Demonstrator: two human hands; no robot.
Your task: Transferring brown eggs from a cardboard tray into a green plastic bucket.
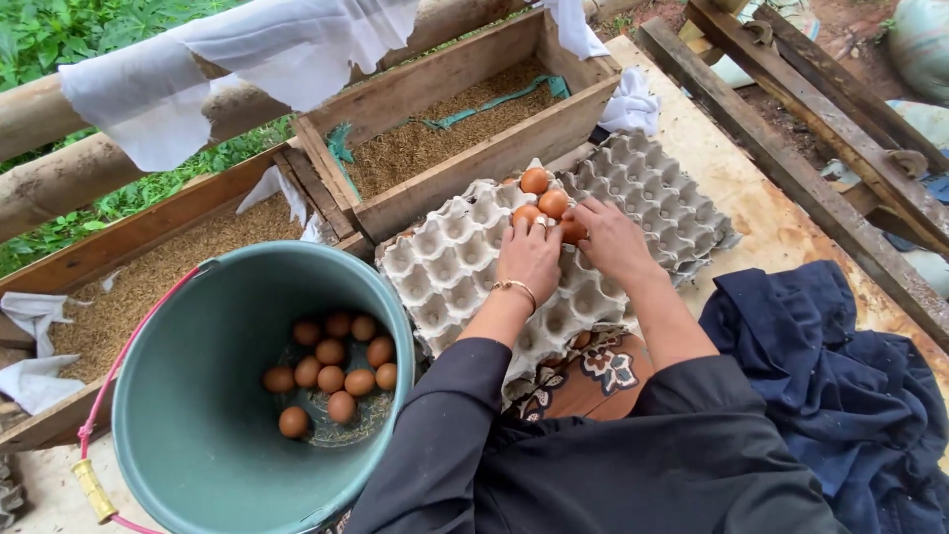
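- Where the brown eggs (542,195) sit at the far edge of the grey egg tray (450,267), your hands meet: the left hand (531,255) lies flat with fingers on one egg, and the right hand (608,237) curls around another.
- Beside it lies a second tray (657,193) on the worktop (781,222).
- Near your left arm, a green bucket (198,396) holds more eggs (331,376).
- Beyond the trays stand wooden boxes (465,109) of husks.

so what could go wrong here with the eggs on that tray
The egg tray seems to rest partly on the person's lap, over a wooden box edge; it could tip and roll the eggs off. Both hands, left hand and right hand, crowd the same cups, so shells might knock together. The bucket stands close by the elbow.
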